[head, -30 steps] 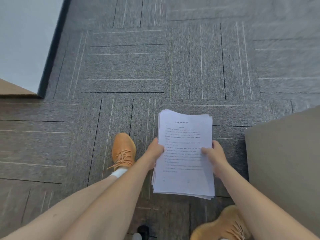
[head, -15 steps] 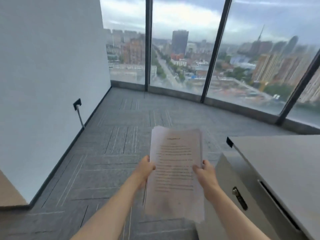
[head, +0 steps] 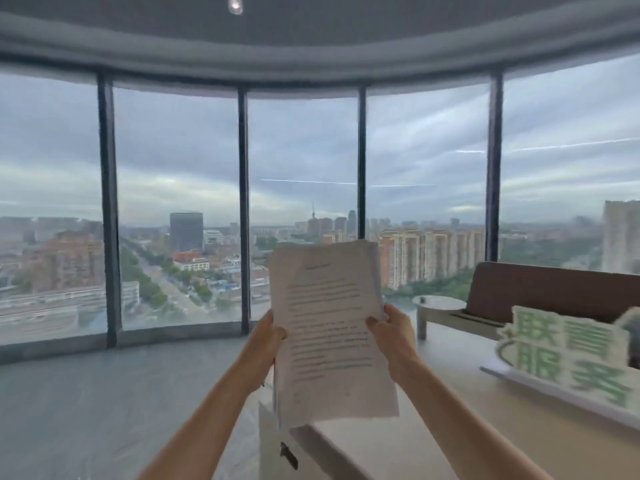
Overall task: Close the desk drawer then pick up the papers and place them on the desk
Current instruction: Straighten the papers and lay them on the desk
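Observation:
A stack of printed white papers (head: 329, 327) is held upright in front of me, above the near left corner of the pale desk (head: 433, 441). My left hand (head: 268, 336) grips its left edge and my right hand (head: 389, 329) grips its right edge. Below the papers the desk's drawer unit (head: 272, 445) shows a dark handle (head: 288, 455) on its front, and the drawer front sits flush with the unit.
A green and white sign (head: 568, 358) stands on the desk at the right. Behind it are a brown sofa back (head: 554, 289) and a small round table (head: 438, 303). Floor-to-ceiling windows (head: 180, 202) curve around the grey carpeted floor (head: 104, 403).
My view has swung up from the floor to the windows and desk. Both hands have lifted the papers from near my feet to chest height over the desk corner.

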The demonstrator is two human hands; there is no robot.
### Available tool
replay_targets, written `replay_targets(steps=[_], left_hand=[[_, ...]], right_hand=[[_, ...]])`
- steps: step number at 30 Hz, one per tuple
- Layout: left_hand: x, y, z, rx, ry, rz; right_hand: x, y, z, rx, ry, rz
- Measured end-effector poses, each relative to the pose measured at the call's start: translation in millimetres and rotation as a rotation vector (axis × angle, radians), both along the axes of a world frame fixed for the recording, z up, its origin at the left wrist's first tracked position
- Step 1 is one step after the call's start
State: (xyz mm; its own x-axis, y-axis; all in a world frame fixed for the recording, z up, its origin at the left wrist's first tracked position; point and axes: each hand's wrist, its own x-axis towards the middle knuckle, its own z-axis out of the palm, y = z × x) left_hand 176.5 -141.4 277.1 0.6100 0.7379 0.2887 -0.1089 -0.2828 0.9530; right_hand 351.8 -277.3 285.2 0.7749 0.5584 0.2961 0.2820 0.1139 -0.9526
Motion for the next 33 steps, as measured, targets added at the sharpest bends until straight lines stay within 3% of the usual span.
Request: replay_targets(steps=[11,24,33], left_hand=[[127,-89,24,0.066,0.023,-0.195],[320,-90,-75,-0.093,-0.016,-0.333],[362,-97,-81,-0.126,-0.002,-0.38]], right_hand=[[73,-136,6,0.111,0.021,-0.246],[213,-152,-72,0.095,0.104,-0.442],[246,-153,-81,0.11,0.138,-0.466]])
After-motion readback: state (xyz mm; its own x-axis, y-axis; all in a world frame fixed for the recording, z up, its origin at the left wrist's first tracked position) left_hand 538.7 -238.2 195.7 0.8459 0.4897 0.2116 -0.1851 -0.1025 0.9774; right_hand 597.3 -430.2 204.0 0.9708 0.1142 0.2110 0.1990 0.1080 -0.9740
